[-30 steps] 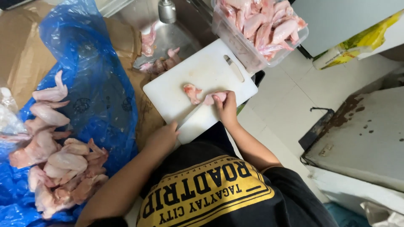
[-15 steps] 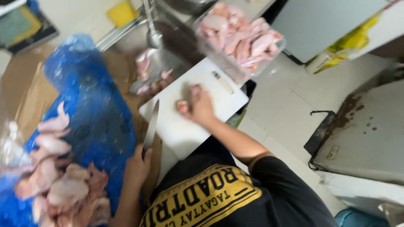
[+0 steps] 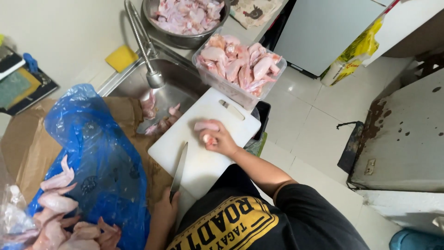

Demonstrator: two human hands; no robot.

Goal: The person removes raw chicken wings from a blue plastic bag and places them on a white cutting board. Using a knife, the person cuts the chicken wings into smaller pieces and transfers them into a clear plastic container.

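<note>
While the right hand [image 3: 221, 140] closes its fingers around a pink chicken piece [image 3: 206, 126] near the middle of the white cutting board [image 3: 203, 162], the left hand [image 3: 165, 210] grips the handle of a knife [image 3: 179, 169] at the board's near-left edge, blade lying flat on the board and pointing away from the person. Beyond the board stands a clear plastic tub [image 3: 240, 69] filled with raw chicken pieces, and farther beyond it a metal bowl [image 3: 185, 18] likewise filled. Left of the board, a steel sink [image 3: 138, 85] holds a few scraps beneath a faucet [image 3: 143, 44]. A yellow sponge [image 3: 121, 58] sits behind the sink. Brown cardboard [image 3: 23, 143] left of the board carries a blue plastic bag [image 3: 97, 157] with more chicken. Right of the board, pale floor tiles [image 3: 305, 120] and a rust-stained white cabinet [image 3: 402, 139] are visible.
</note>
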